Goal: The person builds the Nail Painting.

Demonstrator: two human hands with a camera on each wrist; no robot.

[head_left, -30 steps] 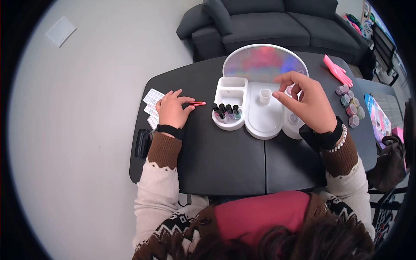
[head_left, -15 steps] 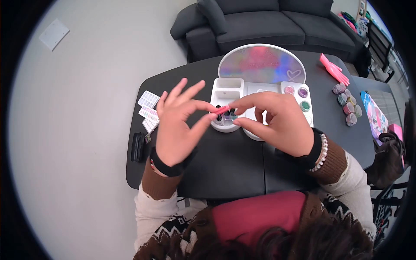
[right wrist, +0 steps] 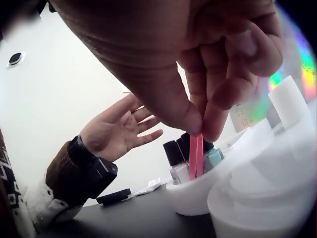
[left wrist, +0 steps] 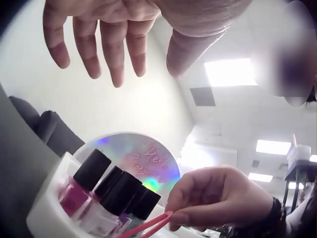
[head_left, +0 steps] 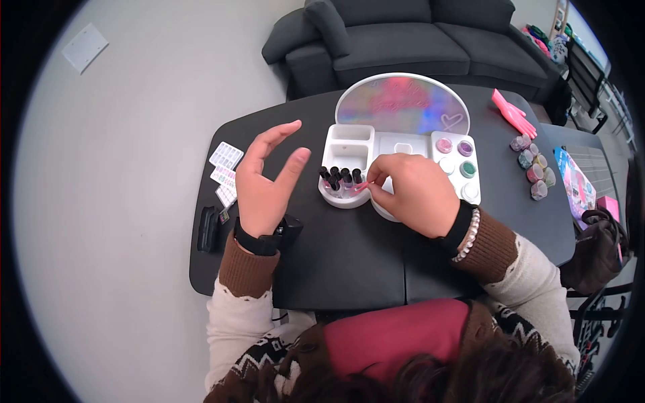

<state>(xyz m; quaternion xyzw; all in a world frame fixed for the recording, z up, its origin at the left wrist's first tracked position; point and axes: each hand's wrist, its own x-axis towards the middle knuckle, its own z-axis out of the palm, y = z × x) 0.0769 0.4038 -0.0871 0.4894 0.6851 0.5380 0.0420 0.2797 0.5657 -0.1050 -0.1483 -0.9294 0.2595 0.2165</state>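
Note:
In the head view my right hand (head_left: 418, 196) pinches pink tweezers (head_left: 361, 187) between thumb and index finger. Seen from the right wrist, the tweezers (right wrist: 196, 156) point down, their two arms slightly apart at the lower end. They overlap several small nail polish bottles (left wrist: 124, 193) with black caps, which stand in the front left compartment of a white organizer (head_left: 348, 204). To the left, my left hand (head_left: 264, 188) is raised above the table, holding nothing, its fingers spread and the thumb apart. The left wrist view shows its fingers (left wrist: 115, 59) hanging above the bottles.
A shiny oval panel (head_left: 403, 101) rises behind the organizer. Glitter pots (head_left: 466, 168) fill its right side, and several more jars (head_left: 535, 173) stand farther right near a pink hand model (head_left: 516, 114). White nail sheets (head_left: 226, 156) and a black case (head_left: 207, 228) lie left.
My left hand picked up the tweezers from the table and brought them to the right hand. The right hand now has them over the bottles; the left has let go and moved back left.

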